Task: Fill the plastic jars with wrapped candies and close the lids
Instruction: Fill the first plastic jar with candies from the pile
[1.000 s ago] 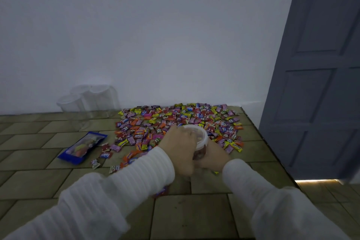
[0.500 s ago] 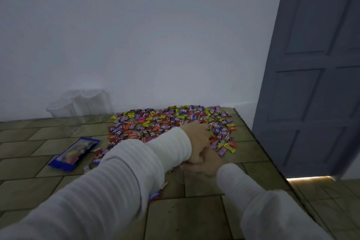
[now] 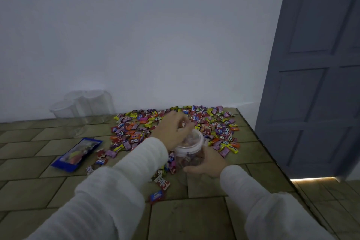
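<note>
A clear plastic jar (image 3: 191, 147) with candies inside stands on the tiled floor in front of me. My right hand (image 3: 206, 163) grips its lower side. My left hand (image 3: 174, 129) hovers over the jar's open mouth with fingers curled round a few wrapped candies. A wide heap of colourful wrapped candies (image 3: 214, 122) lies beyond the jar, against the wall. Loose candies (image 3: 161, 181) lie near my left sleeve.
Three empty clear jars (image 3: 81, 107) stand by the wall at the left. A blue candy bag (image 3: 77, 154) lies flat on the tiles. A grey door (image 3: 315, 74) stands open at the right, with the floor's edge below it.
My left hand went out to the candy heap and has come back over the jar's mouth with candies in its fingers. My right hand has stayed on the jar.
</note>
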Motion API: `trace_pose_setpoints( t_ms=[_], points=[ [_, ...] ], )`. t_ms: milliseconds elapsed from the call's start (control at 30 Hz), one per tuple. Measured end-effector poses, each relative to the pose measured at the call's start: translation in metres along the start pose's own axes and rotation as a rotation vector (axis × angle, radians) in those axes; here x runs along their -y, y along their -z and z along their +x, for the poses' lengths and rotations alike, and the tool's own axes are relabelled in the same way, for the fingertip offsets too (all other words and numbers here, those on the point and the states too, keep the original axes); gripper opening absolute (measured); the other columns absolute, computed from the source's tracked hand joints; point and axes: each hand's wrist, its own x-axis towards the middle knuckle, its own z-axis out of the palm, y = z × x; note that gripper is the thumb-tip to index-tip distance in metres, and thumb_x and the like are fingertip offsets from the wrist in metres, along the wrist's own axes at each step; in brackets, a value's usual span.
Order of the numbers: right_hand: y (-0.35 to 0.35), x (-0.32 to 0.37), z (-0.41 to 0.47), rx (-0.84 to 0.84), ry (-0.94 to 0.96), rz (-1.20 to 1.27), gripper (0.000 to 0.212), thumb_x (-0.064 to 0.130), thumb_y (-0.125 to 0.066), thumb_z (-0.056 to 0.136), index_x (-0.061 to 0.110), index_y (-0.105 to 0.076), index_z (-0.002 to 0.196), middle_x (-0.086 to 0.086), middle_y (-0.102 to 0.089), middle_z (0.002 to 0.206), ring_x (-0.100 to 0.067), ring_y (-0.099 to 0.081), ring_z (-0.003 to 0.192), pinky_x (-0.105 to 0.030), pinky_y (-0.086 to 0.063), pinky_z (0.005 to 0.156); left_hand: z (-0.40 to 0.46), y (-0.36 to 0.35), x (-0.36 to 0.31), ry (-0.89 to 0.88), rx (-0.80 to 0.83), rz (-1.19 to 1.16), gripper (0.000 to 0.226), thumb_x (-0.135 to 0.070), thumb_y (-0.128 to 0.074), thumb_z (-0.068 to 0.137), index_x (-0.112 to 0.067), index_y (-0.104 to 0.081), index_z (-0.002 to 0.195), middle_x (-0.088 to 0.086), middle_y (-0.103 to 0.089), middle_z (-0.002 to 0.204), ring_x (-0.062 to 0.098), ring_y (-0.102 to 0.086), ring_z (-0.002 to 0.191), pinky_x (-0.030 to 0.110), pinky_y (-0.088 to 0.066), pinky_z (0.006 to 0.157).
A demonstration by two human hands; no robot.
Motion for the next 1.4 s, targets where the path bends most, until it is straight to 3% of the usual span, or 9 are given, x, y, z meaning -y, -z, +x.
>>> trace_pose_setpoints(
  t_ms=[100,200,333,633,800,967,1100,1233,1400],
  points=[
    [0.0,0.0,0.002,0.005,-0.022,0.008,0.074,0.046,-0.086,0.058,0.027,-0.053,0.121,0.012,-0.063,0.114,-0.006,-0.059,0.105,-0.026,-0.05,0.091,-0.005,0.006,0.029,0.36,0.031,-0.072,0.04,-0.055,-0.053,0.088,-0.015,-0.057,0.083,-0.002,-0.06,0.085,0.02,-0.059,0.085,0.035,-0.047,0.077],
    [0.0,-0.003,0.004,0.011,-0.03,0.005,0.08,0.05,-0.085,0.054,0.025,-0.053,0.123,0.012,-0.063,0.114,-0.006,-0.059,0.105,-0.025,-0.051,0.09,-0.009,0.006,0.035,0.532,0.177,-0.159,0.056,-0.068,-0.05,0.082,-0.014,-0.052,0.067,0.002,-0.051,0.063,0.02,-0.049,0.056,0.026,-0.039,0.055],
    [0.0,-0.004,0.004,0.014,-0.03,0.011,0.068,0.04,-0.086,0.061,0.028,-0.05,0.117,0.012,-0.062,0.112,-0.004,-0.058,0.102,-0.017,-0.047,0.082,-0.016,-0.002,0.037,0.717,0.202,-0.551,0.054,-0.064,-0.058,0.079,-0.012,-0.059,0.065,0.001,-0.052,0.053,0.014,-0.042,0.042,0.02,-0.032,0.039],
    [0.0,-0.006,0.005,0.019,0.002,0.044,0.066,0.036,-0.087,0.063,0.032,-0.049,0.118,0.016,-0.062,0.111,-0.001,-0.058,0.103,-0.014,-0.046,0.082,-0.02,-0.022,0.034,0.761,0.133,-1.117,0.034,-0.039,-0.065,0.085,-0.016,-0.051,0.064,-0.002,-0.036,0.05,0.01,-0.028,0.038,0.018,-0.02,0.034],
    [0.0,-0.008,0.005,0.028,0.0,0.067,0.069,0.037,-0.087,0.061,0.032,-0.05,0.119,0.017,-0.062,0.111,-0.002,-0.058,0.104,-0.017,-0.048,0.084,-0.02,-0.029,0.035,0.714,0.043,-1.191,0.029,-0.029,-0.063,0.088,-0.013,-0.053,0.066,-0.001,-0.039,0.047,0.009,-0.028,0.035,0.017,-0.02,0.033],
    [0.0,-0.011,0.006,0.032,0.014,0.078,0.075,0.04,-0.087,0.058,0.033,-0.049,0.122,0.017,-0.062,0.113,-0.002,-0.058,0.105,-0.024,-0.05,0.091,-0.021,-0.018,0.035,0.613,-0.024,-0.802,0.033,-0.044,-0.069,0.08,-0.014,-0.058,0.072,0.009,-0.054,0.062,0.016,-0.043,0.046,0.022,-0.034,0.042],
    [0.0,-0.014,0.007,0.042,0.015,0.094,0.078,0.047,-0.086,0.053,0.03,-0.052,0.121,0.013,-0.065,0.111,-0.004,-0.061,0.103,-0.027,-0.053,0.089,-0.031,-0.011,0.033,0.186,-0.271,-0.214,0.038,-0.057,-0.066,0.077,-0.024,-0.056,0.092,-0.004,-0.055,0.096,0.008,-0.052,0.089,0.022,-0.043,0.077],
    [0.0,-0.016,0.006,0.045,0.043,0.113,0.07,0.043,-0.085,0.055,0.028,-0.056,0.118,0.009,-0.069,0.106,-0.005,-0.064,0.098,-0.029,-0.054,0.087,-0.039,-0.004,0.014,-0.262,-0.078,0.293,0.062,-0.071,-0.052,0.07,-0.031,-0.058,0.117,-0.01,-0.051,0.122,0.01,-0.046,0.113,0.032,-0.039,0.094],
    [0.001,-0.014,0.005,0.051,0.046,0.099,0.061,0.04,-0.085,0.06,0.032,-0.056,0.112,0.011,-0.067,0.105,-0.003,-0.062,0.099,-0.029,-0.053,0.089,-0.038,-0.017,0.011,-0.276,-0.026,0.399,0.063,-0.067,-0.034,0.079,-0.032,-0.052,0.128,-0.008,-0.052,0.135,0.018,-0.05,0.118,0.039,-0.041,0.098]
  ],
)
